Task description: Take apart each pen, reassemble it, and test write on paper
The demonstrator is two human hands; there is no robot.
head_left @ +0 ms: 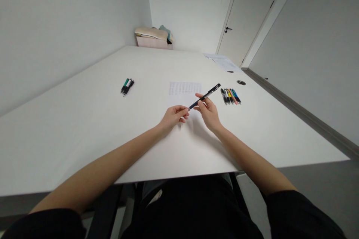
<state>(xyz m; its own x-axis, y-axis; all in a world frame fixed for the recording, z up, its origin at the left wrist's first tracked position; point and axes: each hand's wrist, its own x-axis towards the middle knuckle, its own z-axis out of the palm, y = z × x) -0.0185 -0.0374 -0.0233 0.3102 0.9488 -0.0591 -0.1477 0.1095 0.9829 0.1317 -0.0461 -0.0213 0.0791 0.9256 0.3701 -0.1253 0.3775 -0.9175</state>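
A black pen (pixel 209 93) is held just above a printed sheet of paper (pixel 183 90) on the white table (pixel 84 127). My right hand (pixel 209 114) grips the pen's middle between thumb and fingers. My left hand (pixel 174 115) pinches the pen's near tip with closed fingers. The pen slants up and to the right. Just right of my right hand lies a row of several coloured pens (pixel 230 96).
Two or three pens (pixel 127 86) lie together at the left of the table. Loose papers (pixel 223 61) rest at the far right corner, with a round cable hole (pixel 241 82) nearby. A cushioned box (pixel 153 37) stands behind the table, and a door (pixel 249 15) is at the right.
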